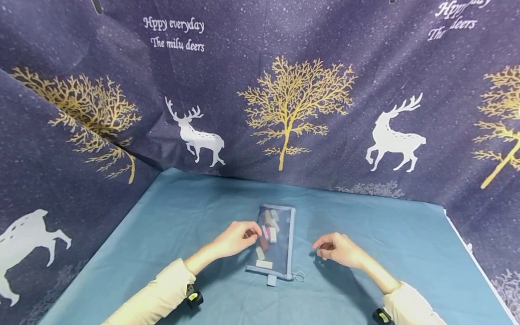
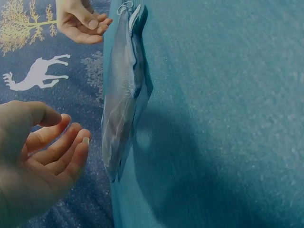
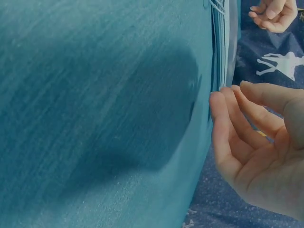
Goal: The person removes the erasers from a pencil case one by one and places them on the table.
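A translucent mesh zip pouch (image 1: 281, 252) with blue-grey edging lies flat on the cloth. Several small block-like pieces show through its mesh, among them a whitish bar (image 1: 264, 264) near the lower edge and a reddish piece (image 1: 264, 243); their kind is unclear. My left hand (image 1: 236, 238) hovers at the pouch's left edge, fingers loosely bent; the left wrist view shows a gap between it and the pouch (image 2: 121, 90). To the right, apart from the pouch, my right hand (image 1: 341, 250) hangs above the cloth with relaxed fingers. Neither hand holds anything.
Blue cloth (image 1: 145, 245) covers the table. Behind it and at the sides hangs a dark blue fabric (image 1: 255, 107) printed with deer and trees. A ring (image 1: 299, 276) and a small fabric tab (image 1: 272, 280) stick out from the pouch's near end.
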{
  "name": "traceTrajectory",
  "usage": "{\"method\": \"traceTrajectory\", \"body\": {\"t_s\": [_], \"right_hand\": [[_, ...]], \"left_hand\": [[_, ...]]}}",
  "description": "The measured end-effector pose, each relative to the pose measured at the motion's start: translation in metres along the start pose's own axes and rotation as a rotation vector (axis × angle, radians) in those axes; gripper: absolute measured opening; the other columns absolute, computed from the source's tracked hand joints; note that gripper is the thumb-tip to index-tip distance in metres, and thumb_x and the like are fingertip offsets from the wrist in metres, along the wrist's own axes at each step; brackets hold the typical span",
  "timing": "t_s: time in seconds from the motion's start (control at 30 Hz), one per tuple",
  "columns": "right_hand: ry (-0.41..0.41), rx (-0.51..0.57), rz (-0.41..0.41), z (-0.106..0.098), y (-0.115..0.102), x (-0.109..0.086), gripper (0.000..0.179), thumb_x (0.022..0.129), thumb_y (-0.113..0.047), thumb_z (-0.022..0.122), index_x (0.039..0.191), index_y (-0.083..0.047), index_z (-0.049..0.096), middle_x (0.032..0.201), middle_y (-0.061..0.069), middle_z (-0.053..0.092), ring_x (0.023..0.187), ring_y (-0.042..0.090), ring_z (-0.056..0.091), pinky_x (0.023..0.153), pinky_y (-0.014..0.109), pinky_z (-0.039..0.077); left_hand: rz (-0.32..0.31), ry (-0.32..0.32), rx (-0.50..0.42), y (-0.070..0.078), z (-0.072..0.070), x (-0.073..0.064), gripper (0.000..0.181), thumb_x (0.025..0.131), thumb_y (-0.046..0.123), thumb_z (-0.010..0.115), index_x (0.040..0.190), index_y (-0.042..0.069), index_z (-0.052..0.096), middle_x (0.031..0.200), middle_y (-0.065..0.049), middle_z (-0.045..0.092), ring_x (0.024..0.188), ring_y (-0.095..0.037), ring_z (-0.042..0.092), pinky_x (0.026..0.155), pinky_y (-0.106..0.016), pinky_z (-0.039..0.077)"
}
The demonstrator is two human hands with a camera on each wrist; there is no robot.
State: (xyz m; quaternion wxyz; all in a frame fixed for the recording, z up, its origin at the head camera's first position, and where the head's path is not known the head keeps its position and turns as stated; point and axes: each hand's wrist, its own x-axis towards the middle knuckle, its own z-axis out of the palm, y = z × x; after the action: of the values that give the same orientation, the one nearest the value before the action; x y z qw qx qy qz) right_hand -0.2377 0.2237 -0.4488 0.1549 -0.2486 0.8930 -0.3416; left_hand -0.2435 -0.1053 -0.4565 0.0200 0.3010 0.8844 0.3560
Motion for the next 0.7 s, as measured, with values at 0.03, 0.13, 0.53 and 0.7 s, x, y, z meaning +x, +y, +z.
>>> {"method": "traceTrajectory", "body": {"t_s": [0.03, 0.13, 0.53, 0.7], "right_hand": [[-0.004, -0.001, -0.003, 0.0, 0.0, 0.0, 0.02, 0.087, -0.011, 0.057, 0.104, -0.005, 0.065, 0.085, 0.008, 0.069, 0.075, 0.02, 0.065, 0.063, 0.02, 0.052], [-0.019, -0.001, -0.014, 0.002, -0.001, 0.0, 0.021, 0.086, -0.012, 0.059, 0.104, -0.006, 0.066, 0.087, 0.008, 0.07, 0.076, 0.018, 0.066, 0.063, 0.019, 0.052], [-0.093, 0.037, -0.052, 0.012, -0.005, 0.003, 0.023, 0.083, -0.011, 0.063, 0.105, -0.003, 0.065, 0.084, 0.008, 0.07, 0.076, 0.019, 0.066, 0.064, 0.018, 0.053], [-0.118, 0.051, -0.064, 0.017, -0.009, 0.003, 0.023, 0.081, -0.004, 0.062, 0.103, 0.0, 0.064, 0.083, 0.01, 0.069, 0.075, 0.017, 0.066, 0.065, 0.017, 0.053]], "left_hand": [[0.013, -0.002, 0.006, 0.0, 0.001, 0.0, 0.014, 0.088, 0.01, 0.055, 0.099, 0.008, 0.063, 0.091, -0.006, 0.068, 0.077, -0.008, 0.06, 0.068, -0.02, 0.05], [0.051, -0.004, 0.031, 0.001, 0.004, 0.001, 0.014, 0.088, 0.01, 0.055, 0.099, 0.009, 0.064, 0.091, -0.004, 0.067, 0.077, -0.007, 0.059, 0.068, -0.02, 0.05], [0.102, -0.07, 0.028, 0.013, 0.011, 0.001, 0.016, 0.088, 0.01, 0.053, 0.1, 0.007, 0.064, 0.091, -0.005, 0.067, 0.077, -0.003, 0.058, 0.067, -0.016, 0.049], [0.118, -0.103, 0.062, 0.016, 0.015, 0.001, 0.018, 0.089, 0.011, 0.053, 0.104, 0.007, 0.063, 0.095, -0.005, 0.066, 0.079, -0.003, 0.057, 0.069, -0.015, 0.05]]}}
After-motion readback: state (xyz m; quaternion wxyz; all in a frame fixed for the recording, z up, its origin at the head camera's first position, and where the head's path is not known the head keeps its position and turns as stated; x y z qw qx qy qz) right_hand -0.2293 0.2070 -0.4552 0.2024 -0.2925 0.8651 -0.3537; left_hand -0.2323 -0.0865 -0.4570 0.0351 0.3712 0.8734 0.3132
